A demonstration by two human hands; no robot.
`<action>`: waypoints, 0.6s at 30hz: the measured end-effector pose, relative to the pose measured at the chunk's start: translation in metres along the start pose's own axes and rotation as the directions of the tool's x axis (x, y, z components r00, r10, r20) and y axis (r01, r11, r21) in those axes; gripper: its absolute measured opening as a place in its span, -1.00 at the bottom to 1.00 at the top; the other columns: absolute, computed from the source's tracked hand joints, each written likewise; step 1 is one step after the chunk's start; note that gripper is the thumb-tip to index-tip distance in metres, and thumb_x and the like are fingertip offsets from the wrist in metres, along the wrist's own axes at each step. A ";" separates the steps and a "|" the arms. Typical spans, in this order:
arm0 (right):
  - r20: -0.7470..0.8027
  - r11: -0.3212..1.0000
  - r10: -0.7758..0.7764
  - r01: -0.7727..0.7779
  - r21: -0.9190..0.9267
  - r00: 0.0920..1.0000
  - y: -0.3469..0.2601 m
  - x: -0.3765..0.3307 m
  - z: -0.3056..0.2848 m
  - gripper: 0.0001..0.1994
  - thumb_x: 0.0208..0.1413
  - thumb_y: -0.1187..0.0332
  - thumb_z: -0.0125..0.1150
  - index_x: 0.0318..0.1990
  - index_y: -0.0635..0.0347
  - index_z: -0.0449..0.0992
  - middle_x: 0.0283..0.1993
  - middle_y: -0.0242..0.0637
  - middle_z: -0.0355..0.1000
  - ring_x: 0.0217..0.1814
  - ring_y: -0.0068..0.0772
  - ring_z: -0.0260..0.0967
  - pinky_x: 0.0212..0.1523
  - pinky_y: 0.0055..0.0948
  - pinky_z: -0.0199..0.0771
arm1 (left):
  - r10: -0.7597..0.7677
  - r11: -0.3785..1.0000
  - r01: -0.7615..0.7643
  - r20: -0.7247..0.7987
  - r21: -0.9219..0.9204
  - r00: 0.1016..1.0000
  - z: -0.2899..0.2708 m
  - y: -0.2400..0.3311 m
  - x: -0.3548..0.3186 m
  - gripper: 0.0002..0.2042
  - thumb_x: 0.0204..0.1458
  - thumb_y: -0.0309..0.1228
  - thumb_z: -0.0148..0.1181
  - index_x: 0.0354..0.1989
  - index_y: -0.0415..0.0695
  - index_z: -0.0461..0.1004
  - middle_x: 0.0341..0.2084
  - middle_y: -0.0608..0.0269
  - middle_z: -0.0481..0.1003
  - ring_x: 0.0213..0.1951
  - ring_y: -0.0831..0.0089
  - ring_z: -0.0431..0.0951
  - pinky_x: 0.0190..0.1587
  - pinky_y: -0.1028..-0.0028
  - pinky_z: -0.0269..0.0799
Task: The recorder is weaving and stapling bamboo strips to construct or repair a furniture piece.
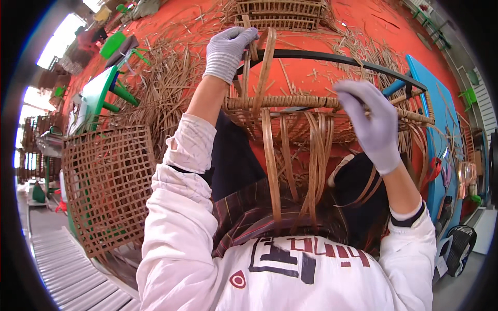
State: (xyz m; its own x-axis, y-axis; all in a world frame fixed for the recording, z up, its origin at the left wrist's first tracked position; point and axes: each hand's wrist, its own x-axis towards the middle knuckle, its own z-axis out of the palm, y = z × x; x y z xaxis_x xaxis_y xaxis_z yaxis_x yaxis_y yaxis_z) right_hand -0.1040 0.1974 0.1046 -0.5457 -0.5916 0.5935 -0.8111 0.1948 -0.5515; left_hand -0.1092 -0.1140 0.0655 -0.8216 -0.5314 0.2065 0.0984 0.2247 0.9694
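My left hand [231, 49], in a striped light glove, is closed with thumb and fingers around a brown rattan strip [267, 62] at the far left corner of a basket frame. The strip loops down from the hand to the wrapped rim [301, 101] of this basket. A black bar [321, 54] forms the frame's far edge. My right hand [373, 124], gloved too and slightly blurred, hovers over the right part of the rim; its fingers are bent and apart from the thumb, and nothing shows in them. Several loose strips [314, 166] hang from the rim toward my lap.
A woven lattice panel [111, 181] stands at the left, by a green stool [96, 96]. To the right is a blue table [441, 129]. Rattan scraps [171, 78] litter the red floor [358, 26]. Another woven basket [280, 15] lies beyond the frame, and a roller conveyor [78, 274] runs at lower left.
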 end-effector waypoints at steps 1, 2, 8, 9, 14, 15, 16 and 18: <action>0.015 1.000 0.001 -0.002 0.022 1.000 0.000 0.020 0.015 -0.88 0.10 0.56 0.16 -0.22 0.26 0.57 -0.31 -0.18 0.51 -0.32 -0.30 0.47 -0.24 -0.47 0.45 | 0.004 1.000 -0.004 -0.003 -0.006 1.000 -0.002 0.000 -0.001 -0.79 0.08 -0.24 0.29 -0.33 -0.14 0.65 -0.51 0.43 0.54 -0.51 0.63 0.50 -0.42 0.58 0.48; 0.025 0.999 -0.008 0.007 0.048 1.000 0.007 0.032 0.030 -0.89 0.12 0.48 0.17 -0.23 0.25 0.57 -0.30 -0.17 0.51 -0.31 -0.28 0.48 -0.24 -0.45 0.45 | 0.007 1.000 -0.007 -0.002 0.024 1.000 0.000 -0.001 0.000 -0.79 0.08 -0.24 0.29 -0.34 -0.15 0.65 -0.51 0.44 0.54 -0.50 0.64 0.50 -0.40 0.58 0.48; 0.467 0.960 0.280 -0.242 -0.140 0.839 0.014 0.092 0.116 -0.65 0.16 0.13 0.23 -0.21 0.31 0.58 -0.39 -0.19 0.52 -0.37 -0.40 0.46 -0.28 -0.45 0.46 | 0.023 0.998 -0.022 -0.009 0.064 1.000 0.002 -0.003 -0.001 -0.71 -0.01 -0.09 0.31 -0.40 -0.07 0.67 -0.67 0.39 0.50 -0.60 0.63 0.38 -0.47 0.51 0.35; 0.523 0.905 0.374 -0.425 -0.024 0.766 0.021 0.097 0.133 -0.66 0.16 0.11 0.23 -0.23 0.29 0.59 -0.42 -0.18 0.52 -0.40 -0.41 0.46 -0.30 -0.44 0.46 | 0.028 0.998 -0.027 -0.006 0.058 1.000 0.002 -0.003 0.000 -0.71 -0.01 -0.09 0.31 -0.40 -0.07 0.67 -0.67 0.39 0.50 -0.60 0.63 0.38 -0.47 0.51 0.35; 0.552 0.938 0.172 -0.306 0.160 0.816 0.040 0.088 0.150 -0.70 0.16 0.12 0.23 -0.31 0.21 0.61 -0.44 -0.18 0.52 -0.42 -0.48 0.44 -0.32 -0.44 0.47 | -0.043 0.996 0.045 0.032 -0.074 0.999 -0.002 0.005 -0.008 -0.75 0.09 -0.20 0.27 -0.35 -0.15 0.65 -0.51 0.40 0.57 -0.46 0.63 0.52 -0.36 0.53 0.50; 0.627 0.971 0.152 -0.233 0.047 0.764 0.030 0.091 0.145 -0.73 0.16 0.15 0.22 -0.31 0.19 0.61 -0.44 -0.20 0.52 -0.42 -0.45 0.44 -0.31 -0.43 0.47 | -0.046 0.996 0.049 0.030 -0.073 0.998 -0.002 0.007 -0.012 -0.75 0.09 -0.20 0.27 -0.35 -0.15 0.65 -0.51 0.40 0.57 -0.46 0.63 0.52 -0.36 0.53 0.50; 0.697 0.988 0.143 -0.144 -0.057 0.703 0.025 0.092 0.143 -0.75 0.15 0.17 0.22 -0.32 0.17 0.60 -0.44 -0.22 0.52 -0.43 -0.43 0.44 -0.31 -0.43 0.47 | -0.004 0.997 0.006 0.027 -0.075 1.000 -0.002 0.008 -0.015 -0.71 0.07 -0.15 0.27 -0.37 -0.15 0.65 -0.58 0.36 0.55 -0.51 0.62 0.51 -0.42 0.53 0.45; 0.643 0.998 -0.054 0.070 0.000 0.764 0.037 0.082 0.149 -0.76 0.15 0.18 0.20 -0.32 0.17 0.60 -0.44 -0.24 0.52 -0.43 -0.38 0.44 -0.30 -0.42 0.47 | 0.039 0.996 -0.036 0.030 -0.079 0.999 0.002 0.013 -0.021 -0.67 0.05 -0.10 0.27 -0.40 -0.16 0.64 -0.65 0.33 0.54 -0.57 0.60 0.50 -0.48 0.52 0.41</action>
State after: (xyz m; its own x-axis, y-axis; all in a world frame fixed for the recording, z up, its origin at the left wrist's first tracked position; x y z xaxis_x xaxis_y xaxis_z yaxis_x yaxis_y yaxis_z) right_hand -0.1479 0.0397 0.0457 -0.2374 -0.9656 0.1057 -0.8475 0.1527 -0.5083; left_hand -0.0918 -0.0988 0.0738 -0.8334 -0.4979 0.2399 0.1723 0.1784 0.9688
